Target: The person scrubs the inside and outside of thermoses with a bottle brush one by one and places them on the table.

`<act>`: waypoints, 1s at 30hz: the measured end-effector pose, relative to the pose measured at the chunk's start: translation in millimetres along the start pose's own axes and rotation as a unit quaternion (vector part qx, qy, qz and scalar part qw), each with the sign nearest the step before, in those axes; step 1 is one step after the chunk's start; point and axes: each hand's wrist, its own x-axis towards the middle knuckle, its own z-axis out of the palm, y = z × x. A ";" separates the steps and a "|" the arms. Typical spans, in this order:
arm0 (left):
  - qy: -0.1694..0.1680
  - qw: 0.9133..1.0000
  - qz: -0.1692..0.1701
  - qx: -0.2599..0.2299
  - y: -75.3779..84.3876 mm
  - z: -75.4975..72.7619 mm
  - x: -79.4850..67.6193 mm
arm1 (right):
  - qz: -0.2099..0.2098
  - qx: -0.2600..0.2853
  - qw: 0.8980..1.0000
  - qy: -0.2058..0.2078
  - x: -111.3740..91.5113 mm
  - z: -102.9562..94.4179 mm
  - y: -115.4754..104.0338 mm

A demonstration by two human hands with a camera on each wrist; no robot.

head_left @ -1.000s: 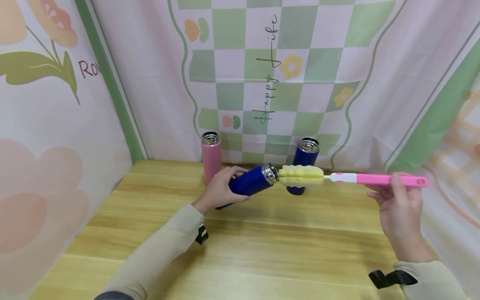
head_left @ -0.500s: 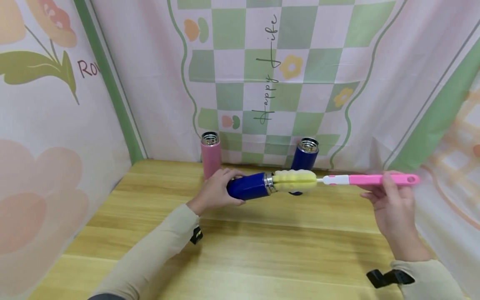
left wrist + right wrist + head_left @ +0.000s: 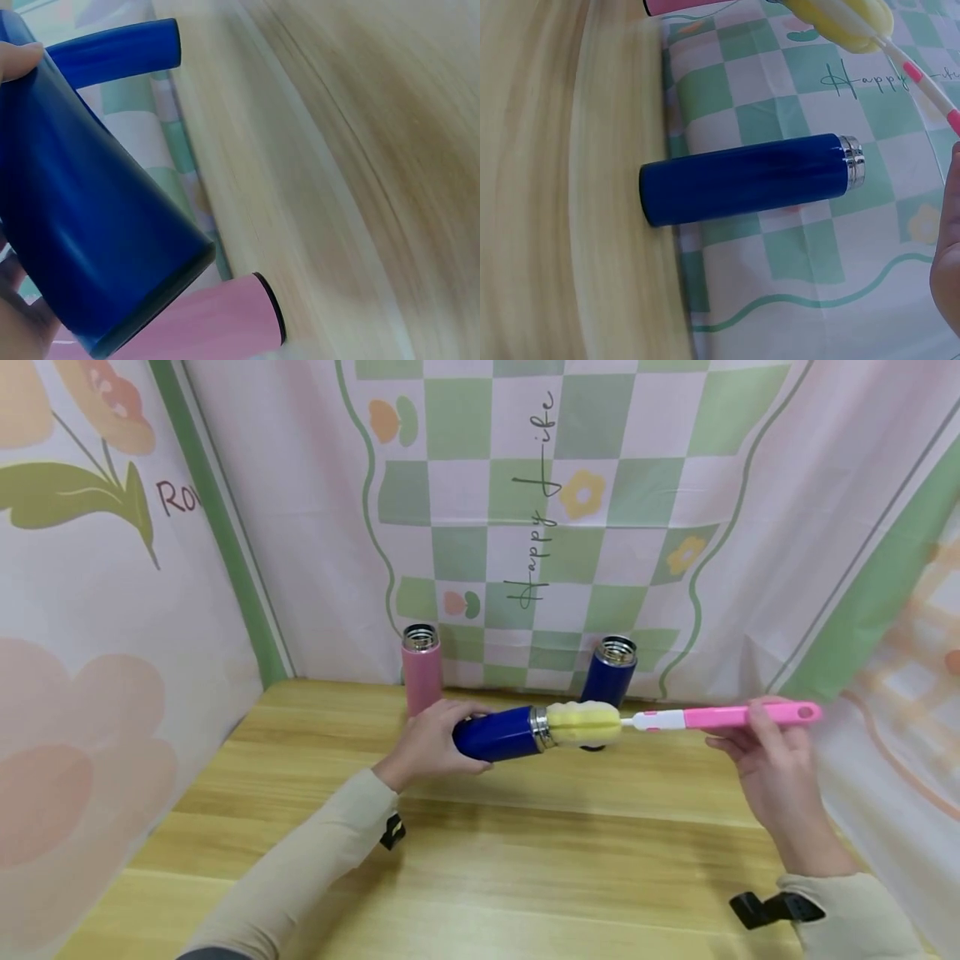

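My left hand [image 3: 435,739] grips a blue vacuum flask [image 3: 498,734] round its lower body, holding it tilted nearly level above the table with its steel mouth toward the right. Part of that flask [image 3: 97,202] fills the left of the left wrist view. In my right hand [image 3: 776,768] is a bottle brush, its pink handle [image 3: 720,717] pinched between thumb and fingers. The yellow sponge head [image 3: 585,723] lines up with the flask's mouth, its tip right at the opening and most of the sponge outside. Only the thumb side of my right hand shows in the right wrist view.
Behind the left hand a pink flask [image 3: 422,672] stands upright and lidless. A second blue flask [image 3: 611,672] stands at the back right, partly hidden by the sponge. Both are near the wooden table's [image 3: 510,877] back edge, before a checked curtain [image 3: 517,485].
The blue flask has swung from a slant to nearly level. My right hand has brought the brush leftward, and its sponge tip has gone from just outside the mouth to slightly in.
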 end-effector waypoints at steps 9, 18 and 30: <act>-0.001 1.000 0.023 0.008 0.6 1.0 2.8 | 0.009 0.003 1.000 -0.024 6.9 4.9 6.4; -0.012 1.000 0.022 -0.001 3.3 3.0 2.1 | 0.027 0.013 0.999 -0.023 7.2 7.7 15.8; -0.019 1.000 0.002 -0.018 5.5 2.9 2.5 | 0.041 -0.058 0.997 0.006 8.1 17.2 31.4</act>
